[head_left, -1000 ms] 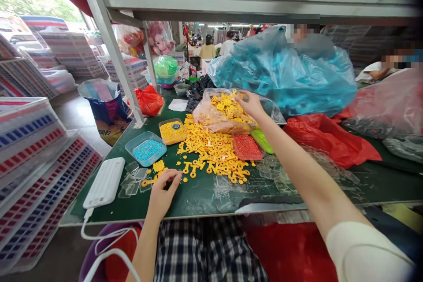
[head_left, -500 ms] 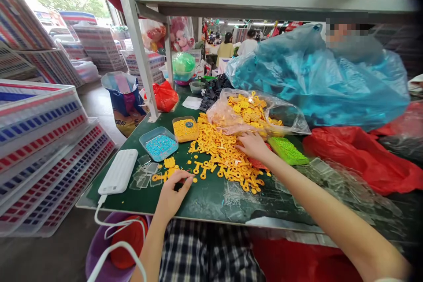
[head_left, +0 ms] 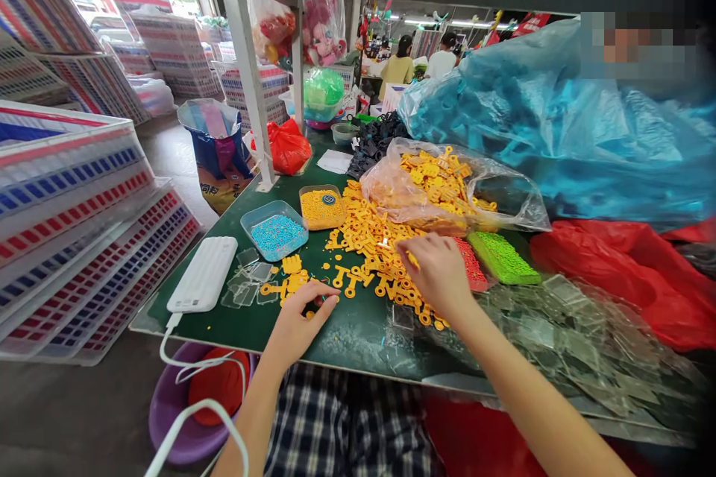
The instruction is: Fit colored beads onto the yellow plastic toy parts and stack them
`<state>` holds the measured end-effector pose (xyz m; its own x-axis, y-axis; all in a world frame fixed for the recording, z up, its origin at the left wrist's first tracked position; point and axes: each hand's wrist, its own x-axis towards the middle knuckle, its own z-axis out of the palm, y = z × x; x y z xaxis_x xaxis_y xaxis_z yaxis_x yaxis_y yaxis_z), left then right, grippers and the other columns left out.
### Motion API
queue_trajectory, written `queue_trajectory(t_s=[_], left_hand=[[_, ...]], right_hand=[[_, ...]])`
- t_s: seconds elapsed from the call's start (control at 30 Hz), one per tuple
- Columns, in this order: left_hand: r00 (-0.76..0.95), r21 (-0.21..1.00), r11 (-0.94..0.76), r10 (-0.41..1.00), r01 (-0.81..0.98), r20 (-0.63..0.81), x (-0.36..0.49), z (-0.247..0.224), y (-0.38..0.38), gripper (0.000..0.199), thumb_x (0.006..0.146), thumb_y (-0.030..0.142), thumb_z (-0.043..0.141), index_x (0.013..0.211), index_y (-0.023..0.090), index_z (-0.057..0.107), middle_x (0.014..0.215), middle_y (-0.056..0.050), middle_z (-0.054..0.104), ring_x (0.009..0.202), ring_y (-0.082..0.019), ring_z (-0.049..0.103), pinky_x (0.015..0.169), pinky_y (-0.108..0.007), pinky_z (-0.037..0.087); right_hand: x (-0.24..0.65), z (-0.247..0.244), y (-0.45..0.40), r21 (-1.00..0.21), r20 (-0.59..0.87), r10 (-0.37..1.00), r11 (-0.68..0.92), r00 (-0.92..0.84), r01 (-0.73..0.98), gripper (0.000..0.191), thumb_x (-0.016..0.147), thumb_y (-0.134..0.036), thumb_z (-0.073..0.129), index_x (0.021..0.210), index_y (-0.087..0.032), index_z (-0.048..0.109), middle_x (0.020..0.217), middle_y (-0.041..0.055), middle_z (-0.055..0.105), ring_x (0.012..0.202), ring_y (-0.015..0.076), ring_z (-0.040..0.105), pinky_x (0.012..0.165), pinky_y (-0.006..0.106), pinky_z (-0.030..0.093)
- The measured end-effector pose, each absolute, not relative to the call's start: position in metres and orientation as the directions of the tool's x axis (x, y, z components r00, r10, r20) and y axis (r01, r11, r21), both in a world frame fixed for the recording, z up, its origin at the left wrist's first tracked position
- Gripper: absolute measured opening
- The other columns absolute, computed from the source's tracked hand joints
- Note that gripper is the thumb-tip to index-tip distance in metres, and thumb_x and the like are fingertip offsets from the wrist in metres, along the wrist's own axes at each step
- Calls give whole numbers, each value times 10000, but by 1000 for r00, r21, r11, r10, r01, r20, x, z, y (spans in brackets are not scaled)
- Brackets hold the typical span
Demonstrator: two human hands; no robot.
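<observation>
Yellow plastic pieces [head_left: 369,238] lie in a heap on the green table, spilling from a clear bag [head_left: 391,182]. My right hand [head_left: 439,272] is over the heap's right side, its fingers pinched on a yellow piece [head_left: 412,259]. Near the table's front edge, my left hand [head_left: 302,313] has thumb and fingertips together; something small between them is too tiny to make out. Beyond it lie more yellow pieces [head_left: 291,265] and clear squares [head_left: 249,276]. Trays of blue beads [head_left: 277,235], yellow beads [head_left: 320,210], red beads [head_left: 470,264] and green beads [head_left: 503,257] stand around the heap.
A white power bank [head_left: 202,273] with a cable lies at the left. Many clear plastic squares [head_left: 576,343] cover the right side, below a red bag [head_left: 626,268] and a large blue bag [head_left: 531,112]. A shelf post [head_left: 246,67] rises at the back left.
My right hand has drawn back toward me from the bag's edge and now has a yellow piece in its fingers. My left hand stays almost in place. The view has shifted slightly.
</observation>
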<state>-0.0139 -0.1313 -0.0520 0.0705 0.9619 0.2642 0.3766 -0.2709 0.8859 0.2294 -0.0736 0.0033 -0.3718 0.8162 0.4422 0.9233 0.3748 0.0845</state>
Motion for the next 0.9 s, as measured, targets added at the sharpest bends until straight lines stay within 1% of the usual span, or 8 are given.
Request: queue_trajectory(t_s=[0.13,0.2,0.33,0.47,0.57,0.7,0.77,0.9], left_hand=[[105,892,-285,959,351,265,-14,-54,-131,300,811,344,672,1085,225,699,976,-46,694,790,-166,610,795,-314,529],[162,898,-287,956,334,246,-15,-55,-130,248,798,304,671,1027,221,720,1013,-53,709,843,-181,629,818,-318,528],[237,899,-247,957,362,168,-16,-55,-130,120,810,244,626,815,207,740,862,-31,741,809,-185,648,760,-285,511],[188,914,-185,974,360,123,-14,-52,-130,160,818,326,655,793,201,753,789,-20,736,707,-168,632,634,-247,466],[173,931,-141,981,337,86,-13,-51,-130,175,782,367,704,803,205,767,813,-24,750,697,-171,634,603,-240,450],[175,937,-123,982,328,67,-12,-51,-129,188,768,380,719,802,206,781,801,-25,752,666,-160,625,603,-237,451],[181,937,-122,981,328,64,-12,-52,-129,190,768,379,719,802,204,784,785,-23,748,655,-154,618,605,-235,452],[191,930,-132,979,343,68,-12,-52,-129,217,779,404,705,801,202,781,793,-27,752,639,-153,609,594,-239,455]], right_hand=[[186,-13,-107,-79,491,647,700,-583,710,232,992,-277,453,956,-239,678,888,26,727,850,196,577,772,346,361],[169,-20,-117,-97,526,568,780,-633,619,208,991,-259,465,963,-234,670,882,13,726,831,179,575,778,334,368],[158,-24,-118,-126,574,475,856,-667,501,210,993,-253,461,927,-201,653,807,7,699,772,163,557,748,315,383],[172,-21,-89,-243,431,609,789,-666,563,224,989,-327,469,941,-208,654,860,20,702,837,165,586,779,307,414],[191,-24,-51,-157,299,795,586,-528,795,264,986,-360,446,979,-215,667,986,53,704,955,194,604,855,329,435],[211,-39,-10,-71,292,903,350,-316,934,465,967,-438,418,1212,-92,607,1228,237,604,1160,372,527,927,516,416],[214,-47,-4,-53,270,912,334,-309,941,531,952,-478,431,1267,-78,580,1289,259,566,1188,398,515,946,550,407],[206,-54,-15,-57,219,872,459,-438,887,446,954,-439,457,1277,-163,593,1333,152,582,1205,294,543,1006,436,425]])
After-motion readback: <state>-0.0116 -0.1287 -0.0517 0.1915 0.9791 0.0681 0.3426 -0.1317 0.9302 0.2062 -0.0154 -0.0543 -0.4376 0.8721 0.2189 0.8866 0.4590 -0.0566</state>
